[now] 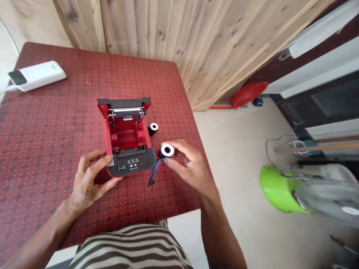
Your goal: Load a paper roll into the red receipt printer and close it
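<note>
A small red and black receipt-type printer sits on the table with its lid raised, and its red paper bay holds no roll. My left hand grips the printer's front left corner, thumb low at the front and fingers on the side and top. Between the thumb and fingers of my right hand is a dark paper roll, its white end with a dark core hole facing up. A loose dark strip trails from it toward the table. Close to the printer's right side stands a second, smaller dark roll with a white end.
The table has a red patterned cover. A white power bank with a small dark screen lies at its far left. Wooden panelling rises behind. On the floor to the right are a green object and a red basin.
</note>
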{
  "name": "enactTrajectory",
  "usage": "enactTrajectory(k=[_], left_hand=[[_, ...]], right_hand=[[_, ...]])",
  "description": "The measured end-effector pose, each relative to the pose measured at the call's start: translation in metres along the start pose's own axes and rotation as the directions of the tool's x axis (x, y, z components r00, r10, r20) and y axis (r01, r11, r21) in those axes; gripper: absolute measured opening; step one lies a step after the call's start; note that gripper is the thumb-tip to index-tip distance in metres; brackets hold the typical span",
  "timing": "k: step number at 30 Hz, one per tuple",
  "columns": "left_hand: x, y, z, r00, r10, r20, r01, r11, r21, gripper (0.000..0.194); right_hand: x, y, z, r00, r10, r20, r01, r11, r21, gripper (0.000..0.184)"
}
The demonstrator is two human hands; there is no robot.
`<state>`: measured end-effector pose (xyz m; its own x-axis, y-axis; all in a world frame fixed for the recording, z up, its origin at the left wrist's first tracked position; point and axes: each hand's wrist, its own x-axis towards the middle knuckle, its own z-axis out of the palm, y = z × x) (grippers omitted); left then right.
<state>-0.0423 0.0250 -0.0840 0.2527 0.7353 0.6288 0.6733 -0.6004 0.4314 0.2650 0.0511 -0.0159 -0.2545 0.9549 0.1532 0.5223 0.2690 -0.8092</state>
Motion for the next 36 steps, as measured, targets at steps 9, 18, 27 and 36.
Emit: enactTrajectory(k=[9, 18, 27, 36], left_hand=[[-0.002, 0.002, 0.0, 1.0, 0.011, 0.016, -0.011, 0.999, -0.032, 0.062], [-0.006, 0.003, 0.001, 0.999, -0.012, 0.048, 0.015, 0.998, -0.065, 0.063], [-0.009, 0.003, 0.002, 0.998, -0.025, 0.052, 0.029, 0.997, -0.076, 0.068], [-0.006, 0.003, 0.002, 0.999, -0.008, 0.037, 0.01, 0.999, -0.049, 0.064]], right_hand=[[0.088, -0.071, 0.04, 0.866, -0.123, 0.485, 0.415, 0.719, -0.558, 0.019], [0.109, -0.064, 0.063, 0.796, 0.055, 0.603, 0.431, 0.648, -0.628, 0.028], [0.113, -0.049, 0.063, 0.802, 0.028, 0.596, 0.421, 0.681, -0.599, 0.022], [0.087, -0.048, 0.024, 0.779, -0.245, 0.577, 0.427, 0.881, -0.203, 0.041]])
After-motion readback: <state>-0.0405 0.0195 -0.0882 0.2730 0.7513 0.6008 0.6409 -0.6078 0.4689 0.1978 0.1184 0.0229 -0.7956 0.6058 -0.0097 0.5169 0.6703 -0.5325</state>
